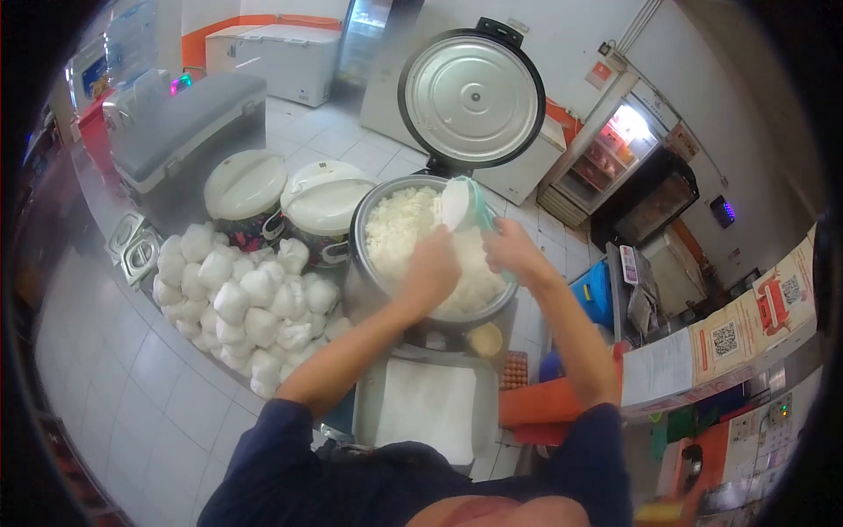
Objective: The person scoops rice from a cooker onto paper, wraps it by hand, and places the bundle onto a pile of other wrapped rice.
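A large round pot of white rice stands in front of me with its lid raised. Over the rice, my right hand is closed on a teal-edged item with something white at its mouth. My left hand is closed above the rice, beside that white part; what its fingers hold is too small to tell. Many knotted white bags are piled left of the pot. Nearer my body lies a metal tray with a white sheet in it.
Two white-lidded patterned containers and a large grey box stand left of the pot. A small round item and eggs are near its right front. A printed cardboard box is at right.
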A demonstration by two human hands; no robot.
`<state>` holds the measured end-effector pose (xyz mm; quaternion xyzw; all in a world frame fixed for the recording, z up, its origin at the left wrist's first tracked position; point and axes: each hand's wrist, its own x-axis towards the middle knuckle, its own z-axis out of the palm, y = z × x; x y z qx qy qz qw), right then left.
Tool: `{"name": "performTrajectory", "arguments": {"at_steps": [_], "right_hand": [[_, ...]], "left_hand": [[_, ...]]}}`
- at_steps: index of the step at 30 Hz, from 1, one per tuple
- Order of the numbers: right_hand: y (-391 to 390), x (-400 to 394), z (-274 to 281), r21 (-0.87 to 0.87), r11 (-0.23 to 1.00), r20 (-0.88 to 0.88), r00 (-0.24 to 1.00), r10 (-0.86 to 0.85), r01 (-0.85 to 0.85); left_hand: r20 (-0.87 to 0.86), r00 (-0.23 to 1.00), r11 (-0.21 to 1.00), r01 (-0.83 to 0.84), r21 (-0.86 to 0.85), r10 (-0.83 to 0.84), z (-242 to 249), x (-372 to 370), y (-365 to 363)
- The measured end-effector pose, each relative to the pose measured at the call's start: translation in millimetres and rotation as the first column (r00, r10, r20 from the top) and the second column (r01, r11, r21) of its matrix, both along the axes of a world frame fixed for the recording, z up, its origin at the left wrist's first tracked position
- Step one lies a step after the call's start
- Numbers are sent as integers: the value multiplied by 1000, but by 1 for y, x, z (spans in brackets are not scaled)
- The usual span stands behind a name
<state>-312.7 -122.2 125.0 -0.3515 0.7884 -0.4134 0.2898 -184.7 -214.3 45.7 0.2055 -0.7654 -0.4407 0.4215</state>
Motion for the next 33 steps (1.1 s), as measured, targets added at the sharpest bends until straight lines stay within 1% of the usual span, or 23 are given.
{"name": "performTrajectory", "arguments": {"at_steps": [1, 2, 4, 5, 6, 7, 8, 9, 14, 15, 17, 19, 20, 21, 22, 24, 26, 28, 29, 30, 31, 32, 33], "right_hand": [[0, 7, 1, -75, 994, 60, 996, -71, 75], [3, 4, -2, -79, 993, 67, 995, -79, 84], [7, -10, -11, -130, 977, 222, 965, -139, 170], [12, -13, -16, -134, 975, 227, 963, -144, 178], [16, -15, -19, -159, 969, 313, 940, -135, 192], [15, -18, -16, -193, 961, 389, 914, -112, 200], [15, -18, -15, -210, 958, 384, 918, -102, 195], [18, -13, -18, -248, 939, 418, 901, -118, 238], [28, -3, -18, -289, 904, 526, 841, -126, 316], [28, -9, -18, -293, 888, 580, 805, -130, 354], [26, -25, -26, -310, 852, 652, 747, -133, 423], [25, -37, -36, -285, 868, 755, 654, -58, 406], [28, -33, -38, -296, 858, 759, 648, -56, 420], [28, -13, -31, -316, 869, 628, 771, -108, 380], [28, 2, -24, -324, 887, 471, 869, -151, 330], [30, 11, -22, -351, 872, 467, 871, -154, 342], [30, 3, -29, -352, 877, 332, 920, -209, 327], [33, 2, -31, -310, 889, 365, 906, -216, 337], [34, -1, -30, -301, 874, 532, 828, -178, 382], [33, -6, -28, -300, 853, 676, 726, -124, 426], [32, -12, -32, -288, 824, 736, 663, -136, 488], [31, -26, -39, -294, 810, 747, 651, -136, 507], [31, -41, -49, -329, 780, 820, 570, -44, 532]], "left_hand": [[-35, 999, 999, 4, -34, -5, 2, -7, 5], [-65, 998, 997, 13, -70, -18, 1, -12, 8], [-63, 996, 993, 61, -99, -67, 12, -18, 2], [-64, 993, 988, 95, -123, -104, 15, -19, 2], [-62, 992, 986, 100, -133, -109, 13, -19, 8], [-84, 992, 976, 78, -203, -97, 11, -21, 11], [-109, 991, 962, 51, -268, -83, 9, -24, 11], [-111, 991, 961, 45, -274, -78, 7, -28, 6], [172, 982, 979, -41, -200, 76, 5, -43, -41], [201, 977, 984, -34, -172, 69, -1, -42, -45], [161, 986, 987, -18, -162, 44, 15, -18, -17], [120, 993, 988, 8, -151, 11, 20, -3, 11], [85, 996, 974, 18, -228, 2, 21, -3, 23], [44, 999, 955, 15, -298, -3, 23, -4, 29], [40, 999, 953, 11, -301, 1, 26, -8, 26], [0, 1000, 926, 18, -378, -20, 31, -21, 9], [57, 997, 874, 70, -480, -49, 31, -39, -20], [322, 944, 857, 101, -506, 79, 39, -45, -37], [285, 958, 891, 109, -441, 24, 31, -47, -43], [292, 956, 883, 126, -452, 13, 30, -44, -35], [286, 958, 901, 101, -423, 27, 27, -34, -22], [285, 958, 918, 77, -389, 40, 24, -24, -9], [335, 941, 944, 76, -320, 38, 20, -15, 3]]}}
